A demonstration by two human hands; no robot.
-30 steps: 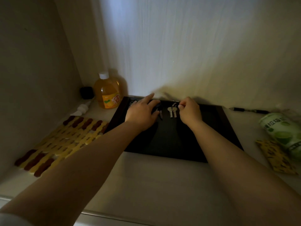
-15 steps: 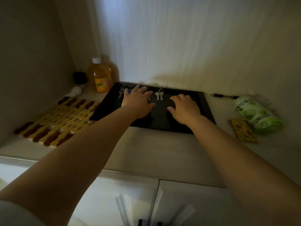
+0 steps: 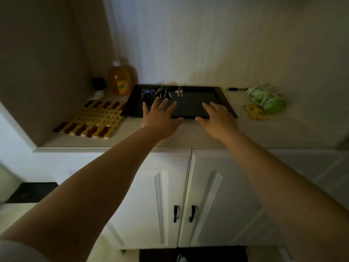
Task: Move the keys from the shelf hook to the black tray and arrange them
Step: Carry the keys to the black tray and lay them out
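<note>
- At the bottom of the view, two bare forearms reach forward over white cabinet doors (image 3: 188,195) with dark handles; a sleeve edge shows at the lower left corner
- Just past the counter edge, the left hand (image 3: 160,121) is spread wide and flat, holding nothing, its fingertips over the near part of the black tray (image 3: 226,104)
- Beside it, the right hand (image 3: 217,120) is open too, fingers loosely curved, empty, over the tray's near right rim
- Farther in, the keys (image 3: 164,92) lie in a row of small bunches along the tray's far edge, apart from both hands; by this the task looks nearly or fully done
- A risk, as a judgement: a hand brushing the tray's near rim could slide the tray and jumble the row, or knock the orange bottle (image 3: 120,80) just left of it
- To the sides lie a yellow and brown mat (image 3: 94,120) and a green packet (image 3: 266,98)
- The light is dim: how many keys there are, and whether the bunches touch, cannot be told; the shelf hook is out of view
</note>
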